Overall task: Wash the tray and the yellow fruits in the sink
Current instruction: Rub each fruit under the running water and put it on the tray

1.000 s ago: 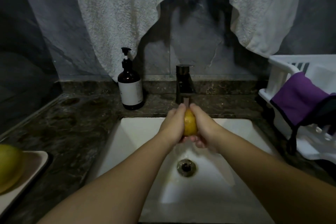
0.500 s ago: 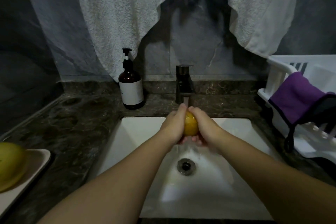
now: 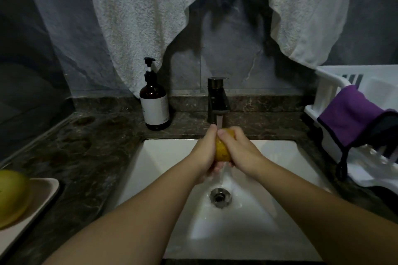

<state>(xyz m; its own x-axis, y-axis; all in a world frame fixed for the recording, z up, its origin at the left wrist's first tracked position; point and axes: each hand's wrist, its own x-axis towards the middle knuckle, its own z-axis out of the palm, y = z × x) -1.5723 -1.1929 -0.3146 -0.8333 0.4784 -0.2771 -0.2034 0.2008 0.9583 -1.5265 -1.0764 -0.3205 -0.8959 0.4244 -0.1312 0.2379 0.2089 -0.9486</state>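
Both hands clasp one yellow fruit (image 3: 221, 150) under the tap (image 3: 217, 101), at about 12 o'clock over the white sink (image 3: 155, 168). The left hand (image 3: 203, 153) cups the fruit from its left side, fingers curled round it and the fingertip reaching up beside the water stream (image 3: 219, 121). The right hand (image 3: 241, 153) wraps it from the right, thumb lying across the top of the fruit. Between the two palms only a strip of yellow skin shows. Water runs from the spout onto the top of the fruit, falls past the hands and lands near the drain (image 3: 220, 197) at 6 o'clock from them.

A second fruit (image 3: 11, 196), greenish yellow, lies on the tray (image 3: 46, 191) at 8 o'clock, on the dark stone counter (image 3: 86, 157) well apart from the sink; both are cut off by the picture's left edge.

A brown pump bottle (image 3: 154, 105) with a white label stands upright on the counter at 11 o'clock from the hands, left of the tap. At 3 o'clock a white rack (image 3: 329, 86) sits on the counter with a purple cloth (image 3: 349, 118) draped over its near rim. A pale towel (image 3: 140, 23) hangs on the wall behind the tap.
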